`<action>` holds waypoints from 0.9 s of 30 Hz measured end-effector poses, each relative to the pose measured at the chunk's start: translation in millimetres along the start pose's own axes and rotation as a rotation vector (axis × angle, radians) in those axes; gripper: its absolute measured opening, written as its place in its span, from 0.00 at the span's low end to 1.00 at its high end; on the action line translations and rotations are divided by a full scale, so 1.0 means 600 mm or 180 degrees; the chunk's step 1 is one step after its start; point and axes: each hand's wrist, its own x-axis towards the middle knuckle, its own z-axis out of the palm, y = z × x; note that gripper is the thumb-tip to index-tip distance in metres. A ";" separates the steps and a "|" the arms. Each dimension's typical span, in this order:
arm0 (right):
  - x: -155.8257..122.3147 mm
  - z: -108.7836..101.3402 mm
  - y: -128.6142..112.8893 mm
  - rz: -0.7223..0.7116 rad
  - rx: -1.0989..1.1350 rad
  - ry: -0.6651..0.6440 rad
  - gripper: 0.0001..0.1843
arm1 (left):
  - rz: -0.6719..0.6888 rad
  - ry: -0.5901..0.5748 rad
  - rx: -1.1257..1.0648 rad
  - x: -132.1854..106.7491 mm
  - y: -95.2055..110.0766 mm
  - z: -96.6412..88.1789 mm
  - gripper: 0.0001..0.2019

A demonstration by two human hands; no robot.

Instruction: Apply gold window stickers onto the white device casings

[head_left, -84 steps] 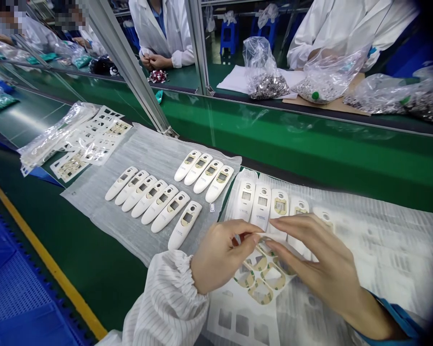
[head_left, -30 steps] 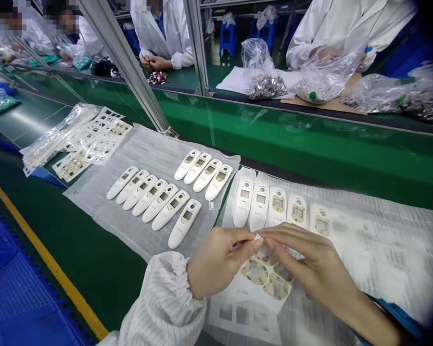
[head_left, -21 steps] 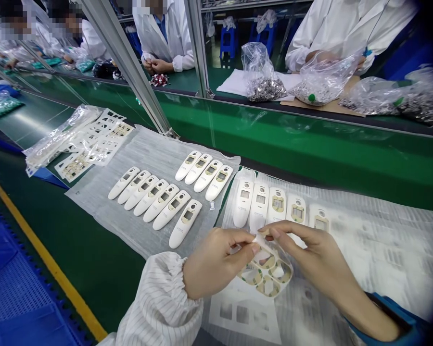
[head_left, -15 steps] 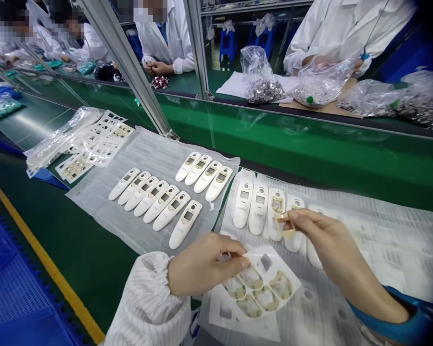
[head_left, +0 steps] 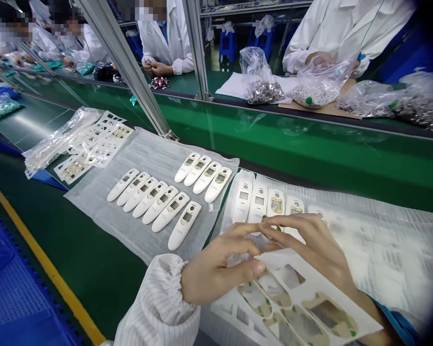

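At lower right of the frame, the left hand (head_left: 220, 266) holds a sticker sheet (head_left: 305, 300) under its thumb, the far edge overlapping the right wrist. The fingertips of the right hand (head_left: 310, 240) meet the left's; whether they grip anything, I cannot tell. White cases (head_left: 259, 202) crowd just above. At centre, grey paper (head_left: 159, 168) leaves a gap between two more rows.

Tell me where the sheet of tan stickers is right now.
In the head view, the sheet is at the bottom, right of centre, held at its upper-left end by the left hand and partly hiding the right hand's wrist.
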 end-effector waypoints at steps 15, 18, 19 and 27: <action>0.038 -0.021 0.052 0.1605 0.1275 -0.1535 0.10 | 0.0246 -0.0590 0.1597 0.023 -0.015 -0.013 0.08; 0.038 -0.021 0.061 0.1696 0.1433 -0.1739 0.11 | 0.0068 -0.0527 0.1553 0.035 -0.023 -0.015 0.08; 0.039 -0.022 0.067 0.1710 0.1457 -0.1764 0.11 | -0.0040 -0.0466 0.1568 0.039 -0.027 -0.016 0.08; 0.101 -0.004 0.181 0.2264 0.1579 -0.1592 0.17 | 0.0080 -0.0265 0.2378 0.064 -0.067 -0.001 0.09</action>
